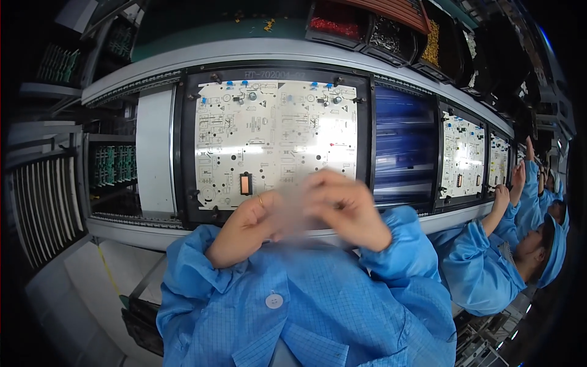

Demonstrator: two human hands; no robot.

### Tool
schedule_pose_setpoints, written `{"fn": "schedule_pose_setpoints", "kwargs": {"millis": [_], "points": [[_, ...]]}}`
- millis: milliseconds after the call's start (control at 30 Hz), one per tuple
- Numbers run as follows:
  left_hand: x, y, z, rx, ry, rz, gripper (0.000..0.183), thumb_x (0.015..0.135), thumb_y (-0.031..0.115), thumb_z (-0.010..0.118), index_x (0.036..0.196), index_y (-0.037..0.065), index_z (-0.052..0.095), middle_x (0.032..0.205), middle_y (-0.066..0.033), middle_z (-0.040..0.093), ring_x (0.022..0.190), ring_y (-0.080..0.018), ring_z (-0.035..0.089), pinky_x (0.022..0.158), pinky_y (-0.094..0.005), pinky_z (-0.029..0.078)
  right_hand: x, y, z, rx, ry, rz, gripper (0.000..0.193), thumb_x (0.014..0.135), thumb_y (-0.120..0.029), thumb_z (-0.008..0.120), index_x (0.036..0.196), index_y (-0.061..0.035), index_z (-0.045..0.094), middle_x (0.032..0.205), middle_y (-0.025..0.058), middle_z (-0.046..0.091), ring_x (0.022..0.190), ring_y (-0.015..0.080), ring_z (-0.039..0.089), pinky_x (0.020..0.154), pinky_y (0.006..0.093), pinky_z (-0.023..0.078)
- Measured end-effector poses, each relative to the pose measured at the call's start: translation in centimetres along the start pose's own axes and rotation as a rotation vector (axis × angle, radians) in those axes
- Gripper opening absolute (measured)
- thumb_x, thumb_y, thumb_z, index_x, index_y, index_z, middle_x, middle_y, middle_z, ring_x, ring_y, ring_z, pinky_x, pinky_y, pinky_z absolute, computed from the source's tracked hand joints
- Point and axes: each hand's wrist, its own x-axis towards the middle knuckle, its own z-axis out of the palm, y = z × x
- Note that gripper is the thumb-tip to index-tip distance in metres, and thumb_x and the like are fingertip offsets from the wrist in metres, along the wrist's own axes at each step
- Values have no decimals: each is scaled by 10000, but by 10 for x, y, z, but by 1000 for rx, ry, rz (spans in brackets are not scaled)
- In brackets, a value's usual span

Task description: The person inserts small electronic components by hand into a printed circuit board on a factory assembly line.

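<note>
Both hands are close together over the near edge of a pale printed circuit board (275, 131) in a black frame. My left hand (241, 232), with a ring on one finger, has its fingers curled inward. Facing it, my right hand (345, 211) is bent with thumb and forefinger drawn together, its tips smeared by motion. A greyish blur (295, 214) lies between the hands; what it is cannot be made out. On the board, near my left hand, sits a black socket-like part (246, 183) with an orange top. Blue round components (244, 82) stand along the far edge.
The frame rests on a conveyor with metal rails (244, 55). Blue rollers (403, 144) separate it from another framed board (463, 156) on the right. Bins of red (335, 27) and yellow parts (431, 43) stand beyond. Green boards fill a rack (114, 164) at left. Co-workers in blue (489, 263) sit at right.
</note>
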Motion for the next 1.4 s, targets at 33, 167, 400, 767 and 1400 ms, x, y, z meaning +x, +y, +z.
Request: {"fn": "schedule_pose_setpoints", "kwargs": {"millis": [33, 167, 400, 767, 1400], "points": [[2, -3, -3, -36, -20, 17, 129, 995, 157, 502, 945, 41, 523, 778, -38, 543, 679, -72, 465, 624, -205, 388, 4, 7, -13, -201, 100, -53, 144, 763, 41, 683, 896, -10, 662, 986, 95, 609, 909, 252, 604, 802, 328, 482], [8, 1, -4, -295, -67, -2, 122, 974, 131, 495, 939, 18, 527, 787, -64, 559, 669, -90, 471, 591, -213, 382, 21, 24, -38, -683, 315, -51, 149, 764, 44, 658, 900, -14, 647, 948, 108, 602, 900, 293, 567, 749, 355, 474], [22, 7, 3, -303, 96, -74, 259, 1015, 229, 410, 951, 14, 541, 813, -59, 559, 659, -94, 450, 598, -210, 376, 24, 27, -33, -713, 259, -126, 149, 749, 64, 647, 874, -15, 630, 914, 109, 568, 896, 294, 539, 742, 349, 463], [30, 5, 8, -72, -58, 84, 215, 1000, 235, 493, 961, 33, 555, 808, -1, 569, 701, -52, 483, 628, -192, 404, 5, 1, 1, 446, 77, 177, 45, 899, 27, 581, 931, 3, 601, 910, 43, 573, 815, 101, 578, 750, 263, 484], [27, 10, 10, -5, 87, 55, 154, 948, 121, 563, 983, -29, 574, 823, -48, 632, 647, -38, 482, 570, -181, 408, 4, 16, 2, 599, 74, 299, 121, 946, -104, 583, 976, 7, 622, 994, 57, 586, 943, 134, 536, 884, 271, 431]]}}
